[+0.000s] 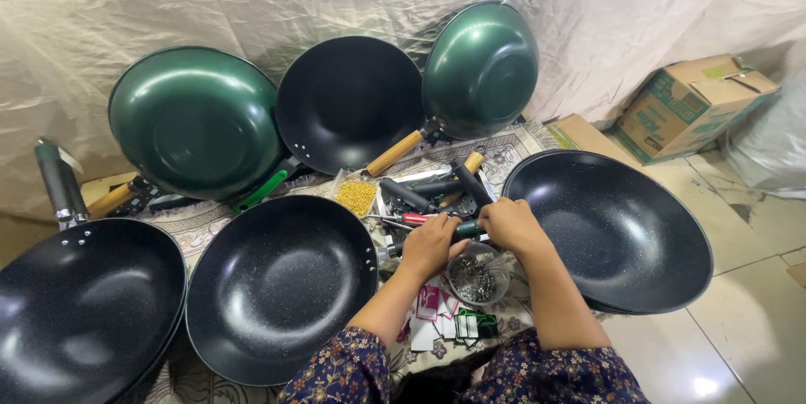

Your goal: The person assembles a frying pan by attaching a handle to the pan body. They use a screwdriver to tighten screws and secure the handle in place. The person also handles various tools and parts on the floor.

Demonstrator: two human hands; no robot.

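Left hand point(430, 244): grip closed on dark green pan handle point(464, 228).
Right hand point(512, 223): grip closed on the same handle.
Below: clear round bowl of metal screws point(477, 276).

place: makeshift cookware workshop | cues: handleless woks point(281, 286), loose handles point(437, 190), draped sheeting point(252, 1)

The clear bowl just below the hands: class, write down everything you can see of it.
The clear bowl is small, round and see-through, plastic or glass by its look. It stands upright and open on the patterned mat, between the black wok and the large black wok. A heap of small shiny metal bits, too small to identify, lies inside. The left hand and right hand are just above its far rim; whether they touch it is unclear.
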